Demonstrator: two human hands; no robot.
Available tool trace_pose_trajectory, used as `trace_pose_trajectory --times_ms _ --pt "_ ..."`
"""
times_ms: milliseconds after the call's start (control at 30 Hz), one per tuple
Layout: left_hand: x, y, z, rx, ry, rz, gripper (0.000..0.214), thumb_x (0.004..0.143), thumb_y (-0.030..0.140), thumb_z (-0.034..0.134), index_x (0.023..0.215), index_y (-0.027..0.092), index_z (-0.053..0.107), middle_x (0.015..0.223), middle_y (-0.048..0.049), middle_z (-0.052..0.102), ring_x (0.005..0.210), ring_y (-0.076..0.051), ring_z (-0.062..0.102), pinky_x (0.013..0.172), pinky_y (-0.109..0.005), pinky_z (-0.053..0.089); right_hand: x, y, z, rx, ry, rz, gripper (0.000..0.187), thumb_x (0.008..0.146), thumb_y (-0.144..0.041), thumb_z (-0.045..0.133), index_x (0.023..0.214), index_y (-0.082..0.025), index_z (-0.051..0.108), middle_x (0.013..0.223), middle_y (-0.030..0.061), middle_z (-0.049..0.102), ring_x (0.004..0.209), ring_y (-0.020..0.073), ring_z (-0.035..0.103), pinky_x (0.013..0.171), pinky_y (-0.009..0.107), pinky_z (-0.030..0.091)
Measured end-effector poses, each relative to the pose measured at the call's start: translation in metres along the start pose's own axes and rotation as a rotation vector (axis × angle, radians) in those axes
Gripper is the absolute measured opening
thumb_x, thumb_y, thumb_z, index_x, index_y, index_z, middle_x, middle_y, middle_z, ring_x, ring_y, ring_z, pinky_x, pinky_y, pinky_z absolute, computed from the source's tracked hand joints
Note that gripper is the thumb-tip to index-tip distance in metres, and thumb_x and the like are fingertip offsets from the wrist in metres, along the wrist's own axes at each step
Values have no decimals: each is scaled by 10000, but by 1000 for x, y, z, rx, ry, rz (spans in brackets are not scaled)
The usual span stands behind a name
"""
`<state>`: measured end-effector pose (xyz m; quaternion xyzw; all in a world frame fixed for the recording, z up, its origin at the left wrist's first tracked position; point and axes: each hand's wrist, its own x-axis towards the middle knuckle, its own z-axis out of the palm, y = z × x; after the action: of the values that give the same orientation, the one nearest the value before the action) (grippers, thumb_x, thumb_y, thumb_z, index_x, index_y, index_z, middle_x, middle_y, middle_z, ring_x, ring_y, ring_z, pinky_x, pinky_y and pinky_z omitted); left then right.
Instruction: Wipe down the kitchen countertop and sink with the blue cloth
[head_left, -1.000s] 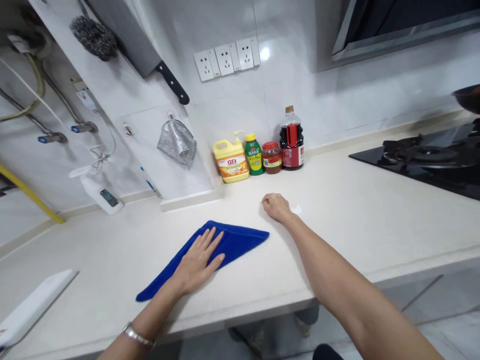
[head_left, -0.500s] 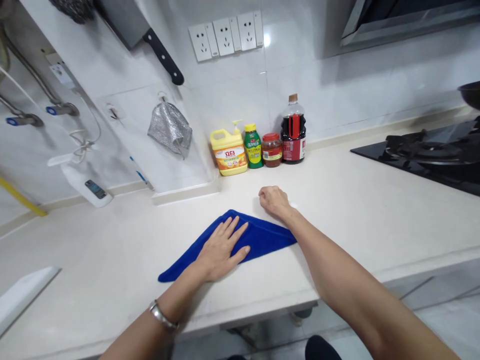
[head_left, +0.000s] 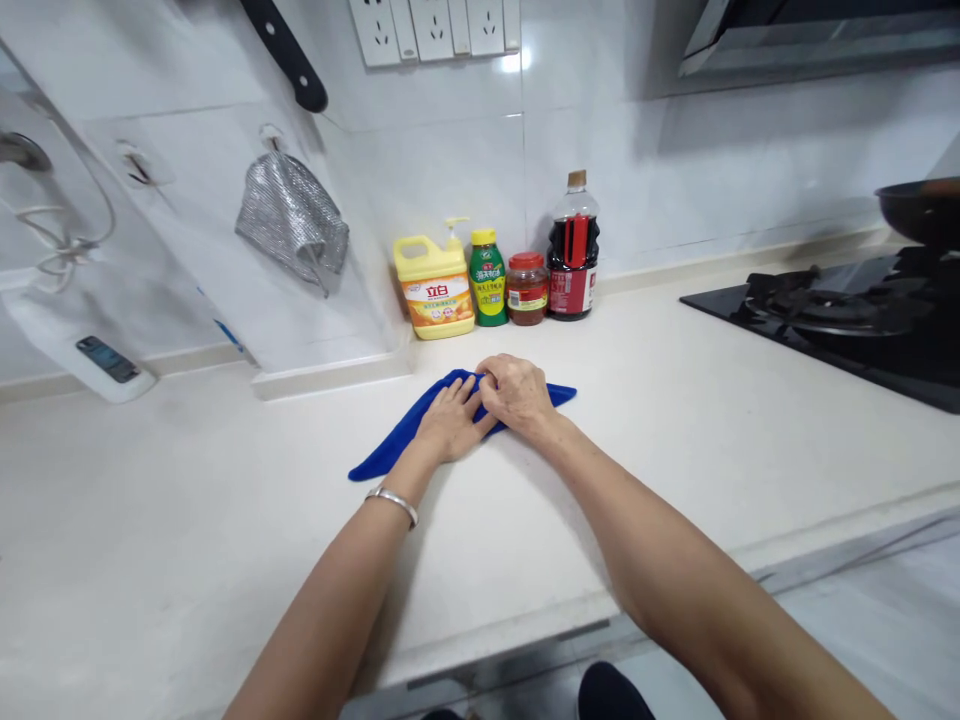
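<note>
A blue cloth, folded into a triangle, lies on the countertop with its long side towards me. My left hand presses flat on its middle, fingers spread. Beside it, my right hand is closed, its curled fingertips pinching the cloth near the top edge and touching the left hand's fingers. Part of the cloth is hidden under both hands. One corner points left, and the other shows to the right of my right hand.
Against the wall stand a yellow detergent jug, a green bottle, a red-lidded jar and a soy sauce bottle. A black gas stove is at right. A silvery cloth and a knife hang at left.
My right hand has moved left onto the cloth and closed on its upper edge. The cloth and my left hand are now nearer the bottles. The view has shifted.
</note>
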<state>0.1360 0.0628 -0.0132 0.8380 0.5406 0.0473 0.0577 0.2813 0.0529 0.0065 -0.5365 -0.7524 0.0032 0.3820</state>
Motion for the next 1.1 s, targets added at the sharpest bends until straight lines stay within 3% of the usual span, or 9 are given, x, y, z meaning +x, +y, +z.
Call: trace_pose_trajectory --times_ms 167,333,500,767,933,1100 --pt "20 -9 1 6 22 -60 814 921 734 190 1560 239 286 1663 -104 176 1541 -312 102 1251 -526 126 5 7 -8 27 110 80 312 875 -146 454 1040 -205 712 1095 51 730 998 196 658 919 293 483" --pt "16 -8 7 48 29 -90 811 930 723 178 1569 230 257 1666 -111 143 1539 -316 92 1246 -542 135 12 16 -16 72 196 185 334 875 -153 436 1034 -211 723 1083 51 736 1018 201 658 932 296 483" --pt "-16 2 4 83 15 -69 796 941 701 201 1571 218 255 1661 -119 141 1539 -306 80 1256 -525 133 13 20 -22 99 227 247 351 878 -160 432 1067 -212 723 1097 53 737 1021 206 662 939 305 485" --pt "-87 17 0 91 -1 -7 767 955 683 205 1569 227 263 1663 -105 145 1541 -274 50 1271 -516 121 3 10 -31 26 95 241 307 880 -190 479 1058 -245 724 1111 38 738 1024 214 663 882 309 506" --pt "-115 38 6 84 -1 -27 767 961 668 227 1575 208 241 1659 -129 110 1536 -280 32 1273 -549 121 -3 0 -32 -10 33 185 306 889 -182 470 1068 -225 714 1137 50 729 1036 214 663 878 310 503" --pt "-132 60 10 58 -12 46 767 961 658 261 1575 200 238 1657 -143 104 1533 -303 28 1264 -589 145 -11 -19 -27 -29 -16 26 312 899 -188 462 1111 -213 689 1167 55 712 1031 208 663 868 308 498"
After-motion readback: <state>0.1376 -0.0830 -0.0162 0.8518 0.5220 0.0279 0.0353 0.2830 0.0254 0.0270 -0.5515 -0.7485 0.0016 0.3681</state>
